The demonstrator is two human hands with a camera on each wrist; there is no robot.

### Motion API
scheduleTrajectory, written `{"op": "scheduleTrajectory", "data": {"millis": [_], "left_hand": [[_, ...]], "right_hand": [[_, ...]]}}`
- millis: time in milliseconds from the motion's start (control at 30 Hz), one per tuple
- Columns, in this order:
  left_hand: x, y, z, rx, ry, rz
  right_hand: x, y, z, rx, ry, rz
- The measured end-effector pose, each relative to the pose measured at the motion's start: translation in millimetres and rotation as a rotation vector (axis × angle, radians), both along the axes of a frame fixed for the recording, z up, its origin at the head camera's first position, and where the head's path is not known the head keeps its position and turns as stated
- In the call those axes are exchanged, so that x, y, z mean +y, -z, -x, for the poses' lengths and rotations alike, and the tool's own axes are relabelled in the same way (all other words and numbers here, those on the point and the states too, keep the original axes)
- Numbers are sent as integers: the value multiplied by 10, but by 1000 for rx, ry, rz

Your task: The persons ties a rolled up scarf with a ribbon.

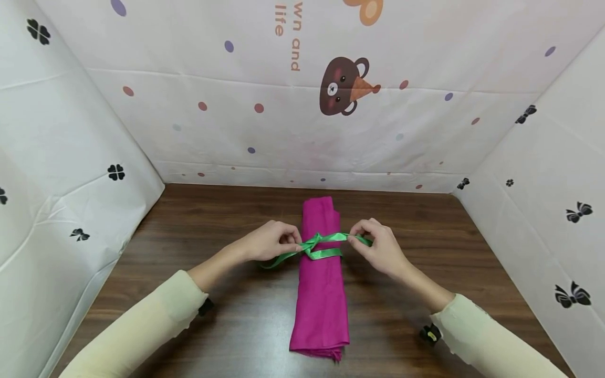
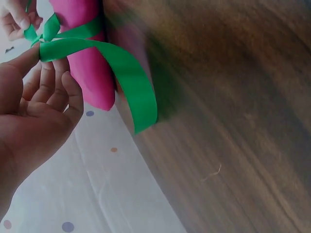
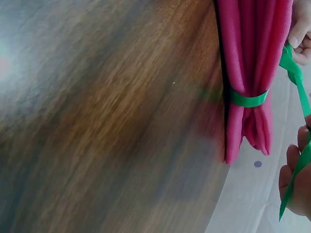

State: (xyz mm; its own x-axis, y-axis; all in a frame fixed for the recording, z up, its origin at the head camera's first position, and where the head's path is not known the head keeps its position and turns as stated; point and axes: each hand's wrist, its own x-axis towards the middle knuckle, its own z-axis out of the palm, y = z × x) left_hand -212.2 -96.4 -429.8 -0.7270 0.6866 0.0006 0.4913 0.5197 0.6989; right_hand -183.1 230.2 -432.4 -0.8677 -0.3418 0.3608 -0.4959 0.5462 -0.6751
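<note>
A folded magenta cloth (image 1: 319, 304) lies lengthwise on the table, with a green ribbon (image 1: 326, 253) wrapped around its upper half. The ribbon crosses itself in a knot on top, toward the cloth's left edge. My left hand (image 1: 271, 240) pinches one ribbon end just left of the knot; in the left wrist view that ribbon tail (image 2: 131, 82) curves down past the fingers. On the other side, my right hand (image 1: 380, 247) pinches the other end, and the ribbon runs nearly straight from the knot to it. The right wrist view shows the green band (image 3: 249, 99) cinching the cloth.
The dark wooden table (image 1: 227, 320) extends on both sides of the cloth. A white patterned sheet (image 1: 227, 126) rises behind it, and similar sheets stand left and right. Each sleeve has a dark strap piece (image 1: 430, 334) near its cuff.
</note>
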Motion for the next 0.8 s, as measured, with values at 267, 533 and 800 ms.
{"op": "scheduleTrajectory", "data": {"millis": [267,533,800], "left_hand": [[-91,-38,30,36,10,-34],[-211,-73,43,38,5,-44],[-317,-74,43,42,-1,-36]], "right_hand": [[122,19,-17,17,-5,-16],[228,34,-26,18,4,-18],[344,101,-35,24,30,-22]]}}
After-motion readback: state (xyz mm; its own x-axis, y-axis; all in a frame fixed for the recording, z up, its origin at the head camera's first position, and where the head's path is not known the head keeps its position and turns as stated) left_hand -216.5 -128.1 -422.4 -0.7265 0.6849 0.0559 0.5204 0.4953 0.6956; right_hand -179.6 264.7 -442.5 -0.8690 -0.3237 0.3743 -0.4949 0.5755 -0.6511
